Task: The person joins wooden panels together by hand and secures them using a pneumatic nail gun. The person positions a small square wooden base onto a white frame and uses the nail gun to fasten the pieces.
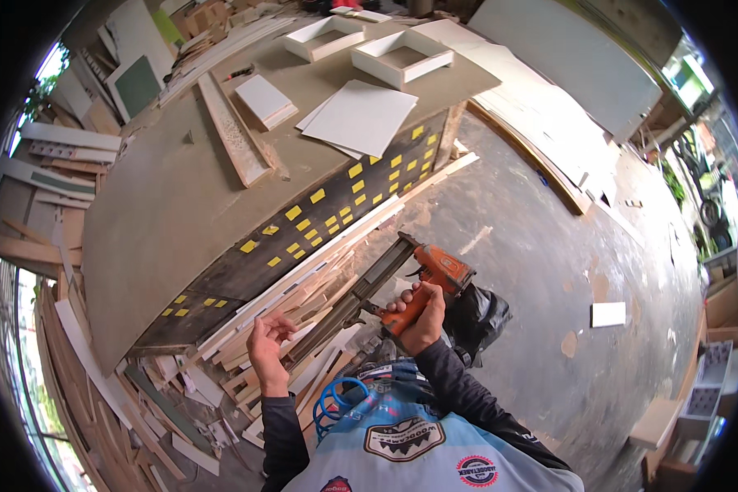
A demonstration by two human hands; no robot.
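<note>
Ahead and to the left of the fingers spreads a big brown worktop, with white panels lying on it beyond both hands. Right here, the person's right hand has its fingers wrapped round the handle of an orange nail gun, whose long magazine slants toward the left hand, its fingers half-curled near the end, though I can't tell whether they pinch anything. A little white block lies well to the right fingers' right.
</note>
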